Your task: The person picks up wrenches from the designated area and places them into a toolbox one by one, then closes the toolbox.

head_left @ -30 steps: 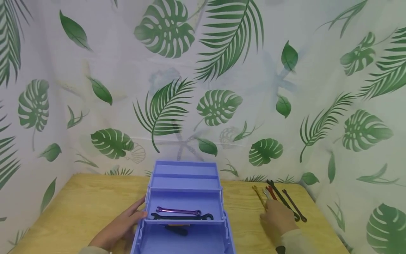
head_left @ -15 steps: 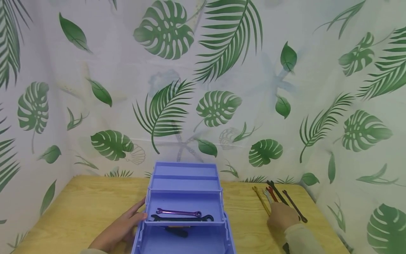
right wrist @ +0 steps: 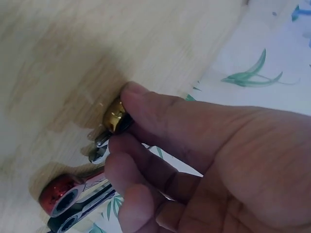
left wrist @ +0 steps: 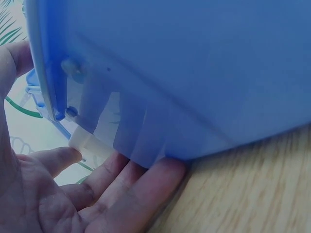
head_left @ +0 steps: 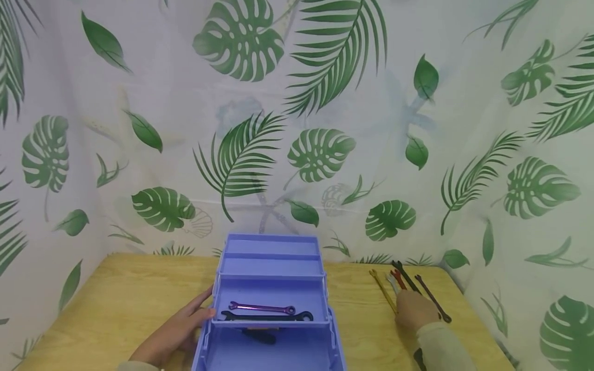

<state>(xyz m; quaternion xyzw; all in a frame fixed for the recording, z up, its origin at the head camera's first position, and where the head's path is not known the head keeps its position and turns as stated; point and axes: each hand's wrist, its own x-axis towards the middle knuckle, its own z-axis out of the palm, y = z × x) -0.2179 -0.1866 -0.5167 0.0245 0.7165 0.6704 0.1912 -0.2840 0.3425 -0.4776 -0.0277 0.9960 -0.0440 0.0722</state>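
Note:
My left hand [head_left: 174, 332] rests on the left side of an open blue toolbox [head_left: 274, 353], its thumb at the tray edge. In the left wrist view its fingers [left wrist: 146, 194] lie against the box wall. My right hand [head_left: 415, 310] is over wrenches on the table. Its thumb and index finger pinch the ring end of a gold wrench [right wrist: 115, 116], whose shaft points toward the wall. Beside it lie a silver wrench [head_left: 392, 282], a red wrench [head_left: 397, 279], a long black wrench [head_left: 407, 278] and a thin dark wrench [head_left: 433, 299].
The toolbox's middle tray holds a purple wrench [head_left: 262, 308] and a black wrench [head_left: 266, 316]. Below them a black handle [head_left: 261, 336] shows in the lower compartment. The wooden table [head_left: 139, 293] meets a leaf-patterned wall cloth [head_left: 325, 206] behind the box.
My right hand has shifted slightly right and toward me, showing more of the gold wrench's shaft. My left hand and the toolbox stay in place.

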